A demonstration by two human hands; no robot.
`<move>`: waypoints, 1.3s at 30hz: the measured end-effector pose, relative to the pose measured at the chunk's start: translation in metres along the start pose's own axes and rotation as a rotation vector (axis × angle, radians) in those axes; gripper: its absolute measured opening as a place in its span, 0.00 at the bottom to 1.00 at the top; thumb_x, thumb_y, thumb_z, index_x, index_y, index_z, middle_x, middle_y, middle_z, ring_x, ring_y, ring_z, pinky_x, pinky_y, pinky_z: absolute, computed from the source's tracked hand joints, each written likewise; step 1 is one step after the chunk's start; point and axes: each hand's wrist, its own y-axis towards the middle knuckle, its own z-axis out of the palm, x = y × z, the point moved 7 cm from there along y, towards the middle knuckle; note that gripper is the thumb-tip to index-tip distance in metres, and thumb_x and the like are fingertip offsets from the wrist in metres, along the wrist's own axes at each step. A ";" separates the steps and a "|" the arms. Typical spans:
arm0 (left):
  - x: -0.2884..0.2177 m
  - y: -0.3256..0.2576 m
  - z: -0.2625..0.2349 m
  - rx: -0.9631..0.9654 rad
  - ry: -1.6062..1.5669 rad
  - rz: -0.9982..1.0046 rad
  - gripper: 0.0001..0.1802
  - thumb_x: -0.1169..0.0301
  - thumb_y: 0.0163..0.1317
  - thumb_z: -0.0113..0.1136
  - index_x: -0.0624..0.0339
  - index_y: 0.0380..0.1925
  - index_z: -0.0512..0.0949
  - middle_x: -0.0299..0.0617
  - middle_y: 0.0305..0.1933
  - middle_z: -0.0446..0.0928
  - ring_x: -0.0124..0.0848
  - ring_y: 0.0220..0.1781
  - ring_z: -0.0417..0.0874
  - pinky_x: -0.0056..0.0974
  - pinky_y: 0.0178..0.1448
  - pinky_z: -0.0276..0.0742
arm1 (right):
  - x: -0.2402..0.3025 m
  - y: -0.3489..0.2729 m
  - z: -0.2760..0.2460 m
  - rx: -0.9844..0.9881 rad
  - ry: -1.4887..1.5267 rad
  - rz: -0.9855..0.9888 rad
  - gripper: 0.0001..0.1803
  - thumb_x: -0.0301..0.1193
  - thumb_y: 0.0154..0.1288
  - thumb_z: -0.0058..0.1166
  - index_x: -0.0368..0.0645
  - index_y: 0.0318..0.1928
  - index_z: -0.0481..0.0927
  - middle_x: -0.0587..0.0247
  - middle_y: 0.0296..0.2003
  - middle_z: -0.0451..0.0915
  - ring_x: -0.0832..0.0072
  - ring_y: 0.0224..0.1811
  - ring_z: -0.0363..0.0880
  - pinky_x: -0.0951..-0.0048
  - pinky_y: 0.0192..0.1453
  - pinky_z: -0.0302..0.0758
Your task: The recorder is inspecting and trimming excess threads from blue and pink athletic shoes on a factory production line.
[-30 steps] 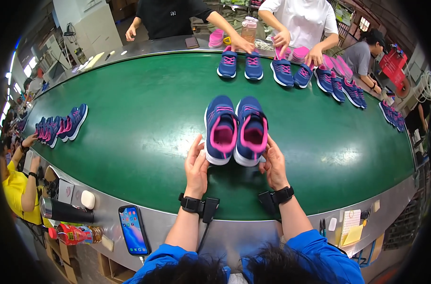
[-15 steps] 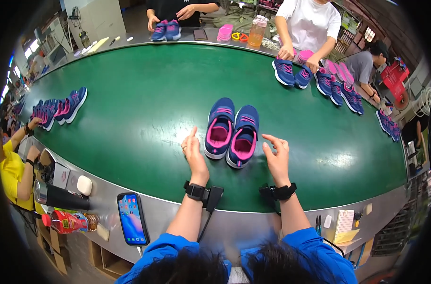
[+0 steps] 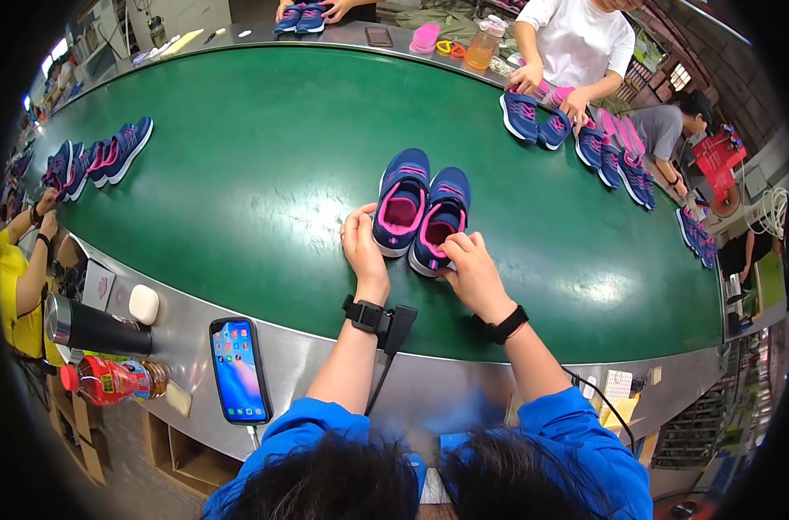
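Note:
A pair of navy sneakers with pink linings and pink laces stands on the green work surface [image 3: 264, 225], toes pointing away from me. At the heel of the right sneaker [image 3: 449, 192], my right hand [image 3: 474, 272] is closed, thumb and fingers pinching its collar. Close beside the left sneaker [image 3: 405, 170], near its heel, my left hand [image 3: 365, 251] is open with the fingers slightly bent; whether it touches the shoe I cannot tell. Both sneakers rest side by side, the left one a little farther forward. Black bands circle both my wrists.
Sneaker rows stand at the far left [image 3: 108, 156] and right [image 3: 615, 165]; co-workers handle shoes around the belt. Along the near metal edge lie a phone [image 3: 240, 368], a black flask [image 3: 100, 326], a red-labelled bottle [image 3: 113, 380] and a white case [image 3: 145, 304]. A drink jug [image 3: 485, 43] stands across.
My right hand has moved in from beside the pair and closed on the right sneaker's heel. My left hand has come nearer the left sneaker. The view has shifted, and the left-hand row looks rearranged.

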 end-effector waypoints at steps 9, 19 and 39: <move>-0.008 -0.001 -0.006 -0.048 0.030 0.101 0.13 0.68 0.70 0.48 0.57 0.40 0.82 0.41 0.44 0.70 0.32 0.49 0.68 0.35 0.57 0.63 | 0.006 0.012 0.009 0.146 0.069 -0.118 0.16 0.19 0.51 0.59 0.38 0.42 0.73 0.54 0.40 0.73 0.54 0.44 0.66 0.61 0.51 0.70; -0.015 -0.002 -0.008 -0.068 0.180 0.136 0.13 0.66 0.71 0.48 0.57 0.41 0.82 0.38 0.48 0.72 0.32 0.57 0.63 0.36 0.63 0.59 | 0.018 0.016 0.026 0.004 -0.053 -0.121 0.19 0.18 0.45 0.53 0.35 0.42 0.71 0.53 0.40 0.72 0.53 0.43 0.66 0.60 0.50 0.71; -0.004 -0.001 -0.052 -0.501 -0.027 0.178 0.16 0.61 0.74 0.41 0.62 0.47 0.71 0.42 0.51 0.69 0.32 0.55 0.67 0.38 0.62 0.61 | 0.062 0.111 0.059 0.260 -0.321 0.071 0.18 0.45 0.48 0.67 0.49 0.36 0.85 0.54 0.29 0.84 0.55 0.37 0.82 0.58 0.44 0.76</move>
